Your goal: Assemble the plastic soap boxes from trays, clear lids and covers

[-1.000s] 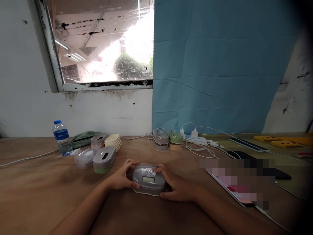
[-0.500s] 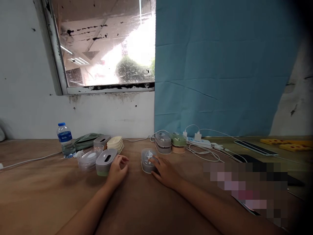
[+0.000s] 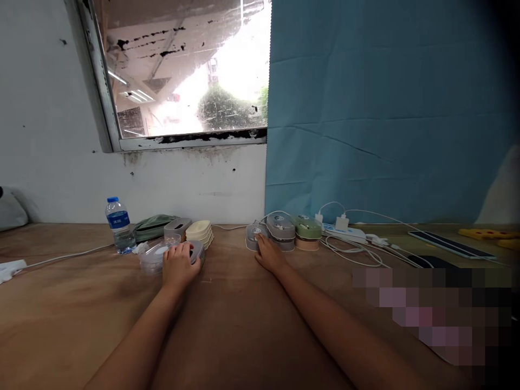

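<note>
Left hand (image 3: 177,266) on gray box (image 3: 199,249), left of middle, right hand (image 3: 270,255) on lidded box (image 3: 251,238), near middle, can't tell if gripping

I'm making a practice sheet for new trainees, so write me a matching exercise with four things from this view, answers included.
Things
1. Left hand
2. Right hand
3. Water bottle
4. Ridged stack

Places, colours
A. Pale yellow
B. At the leftmost lidded box in the row of three
C. At the slotted box beside the clear containers
D. Blue cap and label

Pairs: 1-C, 2-B, 3-D, 4-A
</note>
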`<action>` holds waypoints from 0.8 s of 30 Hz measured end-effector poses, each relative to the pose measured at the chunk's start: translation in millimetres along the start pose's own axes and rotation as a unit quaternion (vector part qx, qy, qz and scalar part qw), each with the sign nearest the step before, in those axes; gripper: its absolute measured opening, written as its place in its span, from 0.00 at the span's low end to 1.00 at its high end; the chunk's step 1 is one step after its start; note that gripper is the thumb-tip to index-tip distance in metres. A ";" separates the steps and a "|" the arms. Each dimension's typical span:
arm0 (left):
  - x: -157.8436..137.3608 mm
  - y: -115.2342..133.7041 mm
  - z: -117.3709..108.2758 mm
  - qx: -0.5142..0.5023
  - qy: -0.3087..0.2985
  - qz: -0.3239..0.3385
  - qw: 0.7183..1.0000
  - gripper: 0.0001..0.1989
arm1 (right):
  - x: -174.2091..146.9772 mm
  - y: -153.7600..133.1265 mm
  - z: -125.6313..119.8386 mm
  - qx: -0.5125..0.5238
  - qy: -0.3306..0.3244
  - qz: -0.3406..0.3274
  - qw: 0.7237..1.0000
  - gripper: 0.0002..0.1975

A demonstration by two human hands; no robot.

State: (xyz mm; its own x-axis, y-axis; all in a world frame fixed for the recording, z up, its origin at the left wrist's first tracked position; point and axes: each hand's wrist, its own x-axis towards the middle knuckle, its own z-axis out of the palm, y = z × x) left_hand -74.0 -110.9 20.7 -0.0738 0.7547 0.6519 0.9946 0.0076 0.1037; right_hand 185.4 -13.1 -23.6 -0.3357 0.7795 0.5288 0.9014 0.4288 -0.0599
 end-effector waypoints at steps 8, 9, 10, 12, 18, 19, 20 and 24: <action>4.0 -9.6 -0.5 -0.039 -0.092 0.015 0.995 0.07 | -18.1 -20.7 -28.4 0.040 0.003 -0.068 0.997 0.27; 3.7 -9.5 -0.6 -0.051 -0.096 0.020 0.994 0.06 | -23.0 -25.9 -33.7 0.050 0.003 -0.081 0.995 0.26; 3.4 -9.3 -0.6 -0.061 -0.100 0.023 0.993 0.06 | -28.6 -31.2 -38.9 0.060 0.002 -0.095 0.994 0.24; 2.7 -8.7 -0.7 -0.072 -0.103 0.027 0.992 0.05 | -41.4 -41.3 -48.3 0.078 -0.004 -0.123 0.989 0.21; 3.7 -7.8 -4.3 -0.058 -0.067 0.022 0.996 0.05 | -83.6 -55.3 -72.8 0.136 -0.028 -0.186 0.973 0.14; 4.1 -7.2 -6.1 -0.055 -0.054 0.027 0.997 0.05 | -89.6 -54.8 -76.9 0.148 -0.031 -0.190 0.970 0.14; 4.1 -6.0 -8.3 -0.054 -0.037 0.037 0.997 0.05 | -95.1 -53.8 -80.8 0.159 -0.032 -0.190 0.968 0.14; -2.3 9.2 -16.1 -0.104 0.040 0.100 0.989 0.07 | -111.2 -46.9 -93.8 0.187 -0.015 -0.151 0.971 0.21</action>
State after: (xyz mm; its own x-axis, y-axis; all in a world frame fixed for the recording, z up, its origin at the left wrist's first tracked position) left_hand -65.9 -123.1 32.3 0.1094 0.6728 0.7317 0.9536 -0.2788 0.1138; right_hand 206.1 -162.8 -0.2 -0.5812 0.6035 0.5459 0.6006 0.7708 -0.2126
